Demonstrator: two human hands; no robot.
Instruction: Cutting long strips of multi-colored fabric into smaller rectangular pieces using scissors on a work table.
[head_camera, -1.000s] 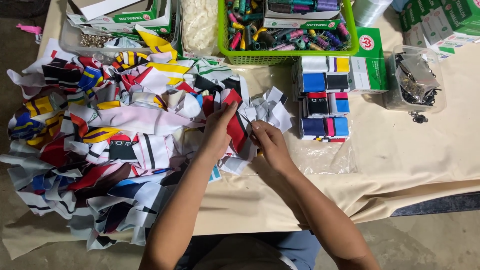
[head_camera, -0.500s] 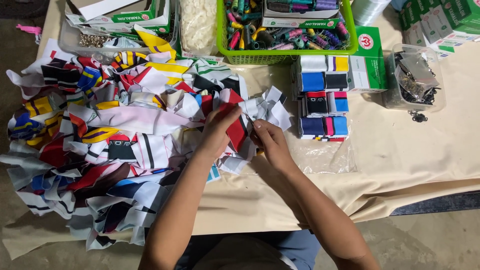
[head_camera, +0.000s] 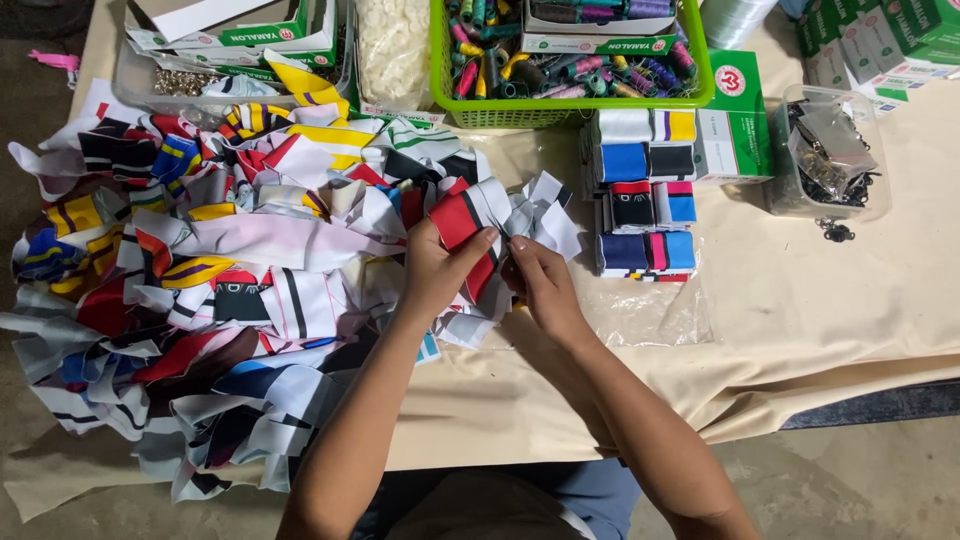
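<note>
Left hand pinches a red, white and black fabric strip at the right edge of the fabric-scrap heap — right hand, fingers closed on the same strip's end, apparently steadying it for folding — stacked folded pieces lie just right.

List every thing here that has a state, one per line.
left hand: fingers gripping the red-and-white fabric piece
right hand: fingers pinching the same piece
fabric pile: loose, jumbled
green basket: full of thread spools
clear tub: open, holding metal clips
folded stack: neat
</note>
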